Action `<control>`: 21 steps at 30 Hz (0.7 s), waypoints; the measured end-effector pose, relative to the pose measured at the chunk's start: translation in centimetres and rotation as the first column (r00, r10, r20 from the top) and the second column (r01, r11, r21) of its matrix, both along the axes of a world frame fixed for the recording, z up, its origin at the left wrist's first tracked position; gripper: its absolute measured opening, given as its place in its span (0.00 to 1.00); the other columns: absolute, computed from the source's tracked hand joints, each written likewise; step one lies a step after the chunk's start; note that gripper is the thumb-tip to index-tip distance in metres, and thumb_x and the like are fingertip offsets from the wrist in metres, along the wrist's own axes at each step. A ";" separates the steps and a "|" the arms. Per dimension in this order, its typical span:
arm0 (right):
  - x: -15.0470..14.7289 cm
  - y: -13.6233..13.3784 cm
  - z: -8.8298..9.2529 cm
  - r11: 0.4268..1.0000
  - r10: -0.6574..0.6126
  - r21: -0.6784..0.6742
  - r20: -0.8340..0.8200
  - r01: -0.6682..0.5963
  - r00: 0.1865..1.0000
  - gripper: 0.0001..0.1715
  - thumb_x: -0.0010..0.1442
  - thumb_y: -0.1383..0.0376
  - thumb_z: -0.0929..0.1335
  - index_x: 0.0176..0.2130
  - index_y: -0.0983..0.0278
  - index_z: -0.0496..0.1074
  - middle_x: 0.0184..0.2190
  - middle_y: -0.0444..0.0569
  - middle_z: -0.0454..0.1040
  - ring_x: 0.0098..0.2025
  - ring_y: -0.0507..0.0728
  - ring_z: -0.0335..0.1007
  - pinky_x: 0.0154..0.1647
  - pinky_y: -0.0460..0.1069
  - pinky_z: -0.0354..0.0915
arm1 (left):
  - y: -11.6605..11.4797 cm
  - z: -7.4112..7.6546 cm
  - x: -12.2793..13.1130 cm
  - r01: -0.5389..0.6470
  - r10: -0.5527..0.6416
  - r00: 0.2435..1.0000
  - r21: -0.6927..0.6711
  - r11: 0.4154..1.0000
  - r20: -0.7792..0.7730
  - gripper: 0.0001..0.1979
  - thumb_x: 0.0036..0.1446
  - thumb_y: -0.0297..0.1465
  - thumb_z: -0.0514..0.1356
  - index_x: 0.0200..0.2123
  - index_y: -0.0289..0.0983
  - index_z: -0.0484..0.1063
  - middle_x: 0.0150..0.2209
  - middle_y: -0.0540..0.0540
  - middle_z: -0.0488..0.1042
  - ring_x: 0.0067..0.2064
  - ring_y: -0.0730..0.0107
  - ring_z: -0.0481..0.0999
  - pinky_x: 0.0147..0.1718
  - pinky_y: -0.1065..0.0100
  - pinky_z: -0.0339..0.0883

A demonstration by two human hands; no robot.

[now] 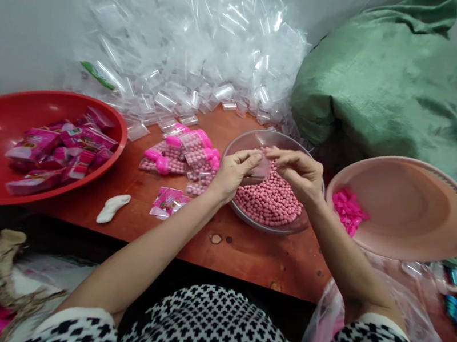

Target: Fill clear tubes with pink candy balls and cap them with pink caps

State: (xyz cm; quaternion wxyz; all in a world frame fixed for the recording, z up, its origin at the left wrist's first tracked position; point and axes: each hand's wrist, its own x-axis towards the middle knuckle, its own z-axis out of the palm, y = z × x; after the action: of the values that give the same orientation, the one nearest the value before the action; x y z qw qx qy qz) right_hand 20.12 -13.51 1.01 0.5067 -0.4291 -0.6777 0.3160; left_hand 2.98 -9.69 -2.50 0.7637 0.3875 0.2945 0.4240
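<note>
Both hands meet above a round, translucent grey plastic bowl [255, 139] containing pink round beads [275, 204]. The left forearm slants inward from the lower left; the left hand [230, 172] is at the bowl's left side, its thumb directed towards the right and its fingers bent. Its grip is narrow, pinching a small clear plastic container [261, 169] between thumb and fingers, so that the container lies over the beads. The right forearm slants inward from the lower right. The right hand [303, 172] is arched over the bowl's right side, back upward, its fingers extending left towards the container. Its fingertips are gathered narrowly just beside the container's upper end; whether they touch it, or hold anything, cannot be told. Left of the bowl, on the reddish-brown wooden table [214, 258], lies a cluster of clear bead-filled containers with bright pink caps [181, 155]. To the right of the bowl stands a pale pink oval plastic basin [423, 225] with small bright pink pieces [348, 210] along its left side.
</note>
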 end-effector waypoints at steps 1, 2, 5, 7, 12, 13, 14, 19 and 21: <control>-0.1 0.2 -0.3 0.997 -0.068 -0.040 -0.056 0.066 0.996 0.15 0.55 0.54 0.75 0.40 0.58 0.75 0.49 0.49 0.80 0.57 0.61 0.74 0.65 0.62 0.64 | 0.1 -0.2 0.1 -0.040 0.040 0.999 0.040 0.998 -0.010 0.22 0.49 0.41 0.72 0.45 0.35 0.77 0.41 0.46 0.80 0.34 0.71 0.80 0.31 0.70 0.78; -0.2 0.4 -0.6 0.989 -0.118 -0.103 -0.084 0.110 0.989 0.23 0.51 0.54 0.78 0.43 0.58 0.74 0.52 0.50 0.78 0.57 0.61 0.74 0.63 0.60 0.66 | 0.2 -0.3 0.2 -0.073 0.075 0.997 0.084 0.994 -0.019 0.23 0.48 0.40 0.72 0.46 0.36 0.77 0.42 0.46 0.80 0.37 0.69 0.80 0.33 0.69 0.79; -0.5 0.8 -1.5 0.948 -0.092 -0.312 -0.068 0.067 0.993 0.36 0.44 0.51 0.80 0.49 0.60 0.72 0.50 0.52 0.78 0.52 0.60 0.75 0.55 0.57 0.71 | 0.2 -0.9 0.6 -0.090 0.097 0.995 0.186 0.978 -0.028 0.26 0.48 0.41 0.72 0.49 0.37 0.76 0.45 0.44 0.81 0.45 0.61 0.81 0.41 0.61 0.80; -0.2 0.9 -1.9 0.940 -0.047 -0.341 -0.034 0.032 0.998 0.35 0.48 0.50 0.78 0.50 0.61 0.71 0.47 0.51 0.79 0.49 0.59 0.76 0.52 0.56 0.72 | 0.3 -1.4 0.8 -0.088 0.102 0.994 0.240 0.967 -0.047 0.25 0.50 0.40 0.70 0.51 0.37 0.76 0.48 0.43 0.81 0.50 0.58 0.81 0.48 0.56 0.78; 3.0 2.0 -1.7 0.975 -0.124 -0.073 0.612 0.212 0.781 0.22 0.59 0.61 0.72 0.52 0.65 0.72 0.46 0.55 0.79 0.46 0.61 0.74 0.49 0.56 0.69 | 1.5 -2.6 0.4 -0.104 0.240 0.945 0.495 0.863 -0.221 0.22 0.55 0.33 0.68 0.54 0.38 0.77 0.59 0.42 0.76 0.63 0.57 0.72 0.66 0.53 0.61; 3.6 2.5 -1.8 0.980 -0.109 -0.019 0.780 0.199 0.616 0.18 0.61 0.64 0.70 0.50 0.67 0.73 0.46 0.58 0.78 0.47 0.63 0.73 0.49 0.56 0.67 | 1.8 -2.9 0.2 -0.117 0.267 0.937 0.517 0.848 -0.226 0.23 0.55 0.33 0.68 0.55 0.38 0.76 0.59 0.41 0.75 0.63 0.57 0.72 0.66 0.54 0.60; 4.1 3.1 -1.9 0.988 -0.064 -0.003 0.901 0.154 0.430 0.13 0.62 0.67 0.68 0.47 0.68 0.74 0.45 0.61 0.78 0.47 0.64 0.72 0.49 0.57 0.66 | 2.0 -3.1 0.0 -0.134 0.288 0.931 0.525 0.841 -0.223 0.23 0.56 0.33 0.67 0.56 0.38 0.75 0.59 0.41 0.75 0.63 0.58 0.72 0.66 0.54 0.61; 2.2 5.1 -4.4 0.944 0.269 -0.254 0.962 -0.213 0.046 0.13 0.65 0.73 0.61 0.39 0.68 0.74 0.39 0.61 0.79 0.42 0.61 0.70 0.47 0.55 0.64 | 2.4 -3.5 0.0 -0.155 0.306 0.925 0.510 0.846 -0.227 0.18 0.59 0.33 0.63 0.53 0.36 0.76 0.55 0.41 0.78 0.58 0.60 0.76 0.61 0.56 0.67; 0.4 5.2 -5.6 0.912 0.358 -0.302 0.917 -0.279 0.178 0.10 0.61 0.74 0.63 0.40 0.68 0.73 0.40 0.58 0.78 0.42 0.59 0.69 0.46 0.53 0.64 | 2.4 -3.5 0.2 -0.171 0.319 0.922 0.507 0.845 -0.221 0.17 0.59 0.32 0.63 0.51 0.36 0.76 0.54 0.41 0.79 0.57 0.61 0.77 0.61 0.56 0.68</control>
State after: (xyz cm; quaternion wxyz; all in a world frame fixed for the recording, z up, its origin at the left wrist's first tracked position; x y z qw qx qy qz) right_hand 20.57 -8.31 -4.62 -0.1020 -0.3966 -0.9057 0.1095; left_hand 3.19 -7.32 -6.00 0.5301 0.5816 0.3394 0.5153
